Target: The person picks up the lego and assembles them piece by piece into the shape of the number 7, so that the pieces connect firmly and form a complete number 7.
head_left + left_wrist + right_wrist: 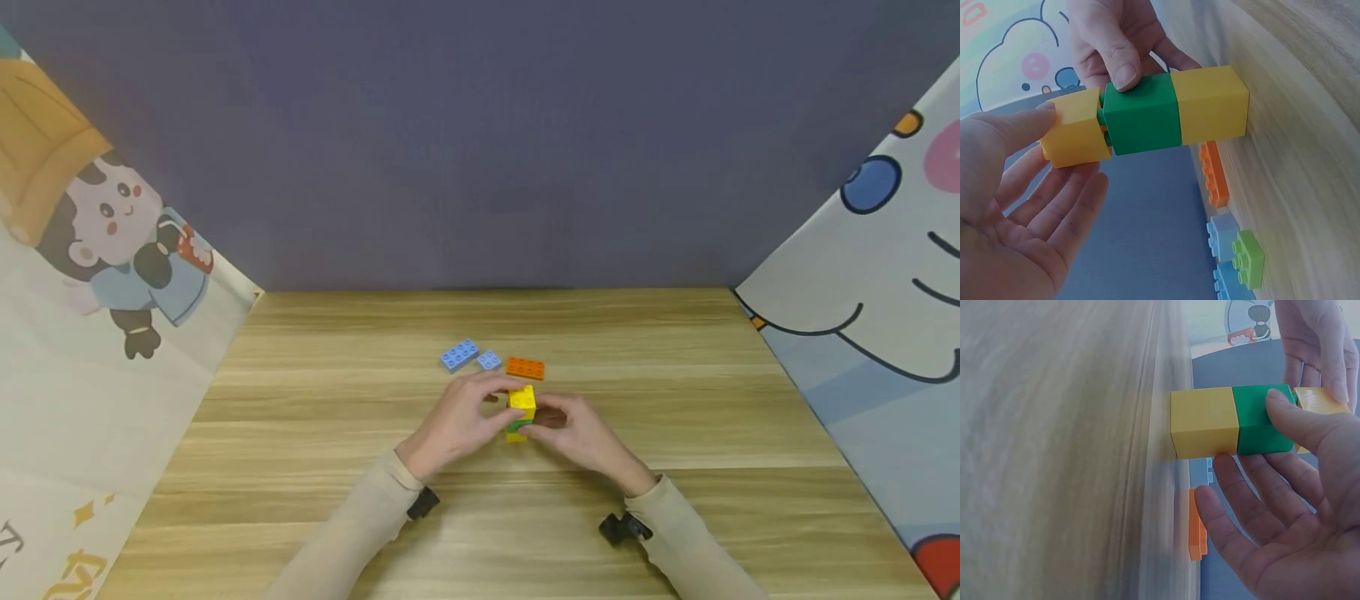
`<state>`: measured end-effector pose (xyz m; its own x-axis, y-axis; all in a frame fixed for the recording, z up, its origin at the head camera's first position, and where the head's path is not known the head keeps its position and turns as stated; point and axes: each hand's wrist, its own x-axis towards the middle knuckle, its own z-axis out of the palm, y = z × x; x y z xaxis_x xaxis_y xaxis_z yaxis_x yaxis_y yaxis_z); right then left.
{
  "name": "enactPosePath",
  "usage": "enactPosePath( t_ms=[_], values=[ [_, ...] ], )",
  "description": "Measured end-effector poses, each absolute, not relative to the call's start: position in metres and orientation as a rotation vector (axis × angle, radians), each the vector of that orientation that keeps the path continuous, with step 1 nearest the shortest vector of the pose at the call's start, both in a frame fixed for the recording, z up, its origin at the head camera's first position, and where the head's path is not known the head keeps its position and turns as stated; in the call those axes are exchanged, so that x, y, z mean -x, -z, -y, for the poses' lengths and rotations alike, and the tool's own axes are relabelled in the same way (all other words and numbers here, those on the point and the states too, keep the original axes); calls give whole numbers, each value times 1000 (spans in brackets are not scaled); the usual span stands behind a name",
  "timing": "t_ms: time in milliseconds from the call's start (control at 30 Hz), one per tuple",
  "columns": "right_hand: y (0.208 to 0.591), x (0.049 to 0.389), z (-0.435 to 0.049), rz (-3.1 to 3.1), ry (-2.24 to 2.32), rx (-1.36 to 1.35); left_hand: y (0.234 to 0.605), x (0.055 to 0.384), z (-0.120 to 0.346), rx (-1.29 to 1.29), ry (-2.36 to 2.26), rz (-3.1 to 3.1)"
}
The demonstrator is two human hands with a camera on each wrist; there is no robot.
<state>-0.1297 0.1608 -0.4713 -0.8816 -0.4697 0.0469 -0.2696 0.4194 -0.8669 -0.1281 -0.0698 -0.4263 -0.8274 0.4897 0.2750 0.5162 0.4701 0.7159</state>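
Nearest: two pale sleeves, left (348, 521) and right (693, 533), reach in over the wood-grain table (525, 542), a small black device (423, 503) strapped at the left wrist and a second black device (625, 529) at the right. Farther in, both hands meet at an upright column of three blocks, roughly mid-table between left and right. The left hand (467, 421) is partly closed, thumb and fingers pinching the upper yellow block (522, 400) at the column's top. The right hand (581, 432) is likewise partly closed, thumb on one face of the green block (1144, 115) in the middle and fingers curving along the opposite side. Green studs show in a narrow gap under the upper yellow block, so that joint is not fully seated; the lower yellow block (1213, 106) sits flush against the green. Cannot tell whether the column's base touches the wood. Beyond the hands lie loose bricks: a light green brick (1249, 259) just on the near side of a small light blue brick (489, 361), a longer blue brick (460, 356) to the left, a flat orange brick (526, 368) to the right. Cartoon-printed panels flank the table, left (67, 383) and right (862, 383); a dark grey-blue wall (480, 150) stands farthest.
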Motion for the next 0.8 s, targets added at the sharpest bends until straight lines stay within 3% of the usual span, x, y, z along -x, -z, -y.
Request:
enactPosePath(
  t_ms=[800],
  values=[
    [474,131,-159,-2462,1470,639,430,135,75,943,1307,2665]
  ],
)
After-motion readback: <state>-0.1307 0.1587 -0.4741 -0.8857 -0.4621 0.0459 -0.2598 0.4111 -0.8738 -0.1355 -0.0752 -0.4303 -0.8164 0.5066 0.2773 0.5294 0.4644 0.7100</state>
